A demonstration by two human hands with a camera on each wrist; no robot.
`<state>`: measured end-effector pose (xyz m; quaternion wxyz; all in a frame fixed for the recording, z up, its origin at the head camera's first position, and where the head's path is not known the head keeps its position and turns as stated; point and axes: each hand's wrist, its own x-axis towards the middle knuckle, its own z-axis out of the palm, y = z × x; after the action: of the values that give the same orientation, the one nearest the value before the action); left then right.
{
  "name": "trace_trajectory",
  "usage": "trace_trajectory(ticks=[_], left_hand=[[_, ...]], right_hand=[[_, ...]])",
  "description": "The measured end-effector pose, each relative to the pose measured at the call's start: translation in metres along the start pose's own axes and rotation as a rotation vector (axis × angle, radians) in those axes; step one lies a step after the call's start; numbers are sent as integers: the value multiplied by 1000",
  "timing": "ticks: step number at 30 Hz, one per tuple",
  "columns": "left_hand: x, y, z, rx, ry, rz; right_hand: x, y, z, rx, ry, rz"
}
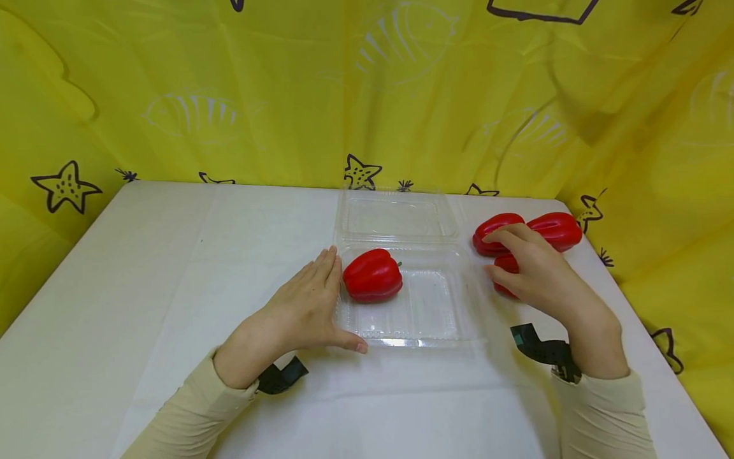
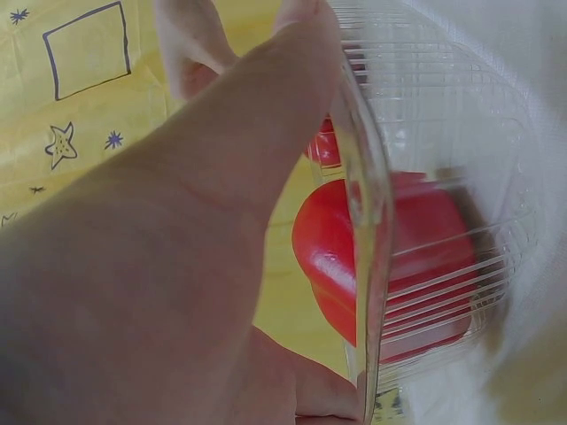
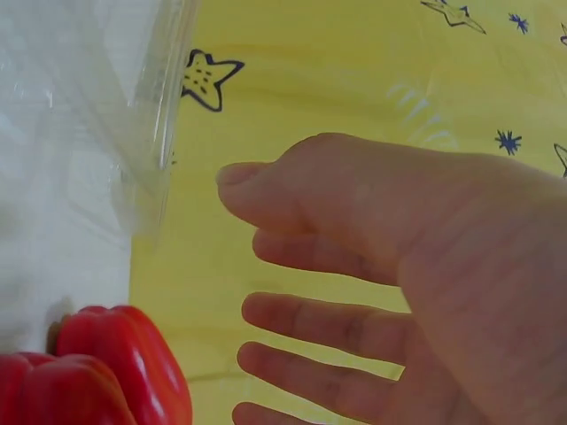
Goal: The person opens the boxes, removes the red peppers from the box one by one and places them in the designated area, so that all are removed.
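Note:
A red bell pepper (image 1: pixel 373 275) lies on its side in the left part of a clear plastic clamshell box (image 1: pixel 432 312), whose lid (image 1: pixel 395 218) is folded back. My left hand (image 1: pixel 301 309) rests along the box's left rim, fingers straight and thumb at the front edge. To the right of the box, my right hand (image 1: pixel 536 271) hovers over more red bell peppers (image 1: pixel 559 231) with fingers spread and nothing between them. Its fingers partly cover the nearest pepper (image 1: pixel 503 290). In the right wrist view, two peppers (image 3: pixel 133 363) appear apart from the fingertips.
A white cloth-covered table (image 1: pixel 172 287) carries everything. Yellow curtains (image 1: pixel 287 95) printed with fish and stars stand behind and at both sides, close to the peppers on the right. Dark straps (image 1: pixel 283 375) are on both wrists.

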<state>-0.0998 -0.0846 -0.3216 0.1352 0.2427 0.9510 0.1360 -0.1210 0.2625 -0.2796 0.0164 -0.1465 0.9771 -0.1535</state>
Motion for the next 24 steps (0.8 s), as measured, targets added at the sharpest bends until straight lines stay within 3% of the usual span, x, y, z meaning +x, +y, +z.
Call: trace_trajectory(ticks=[7,15,24], left_hand=[[0,0,0,-4,-10,-9],[1,1,0,-1,-6,-1],[2,0,0,7,0,-4]], right_hand=[[0,-13,4,26,66,-108],[4,-36,10,28,31,-105],[11,-69,22,4,58,-249]])
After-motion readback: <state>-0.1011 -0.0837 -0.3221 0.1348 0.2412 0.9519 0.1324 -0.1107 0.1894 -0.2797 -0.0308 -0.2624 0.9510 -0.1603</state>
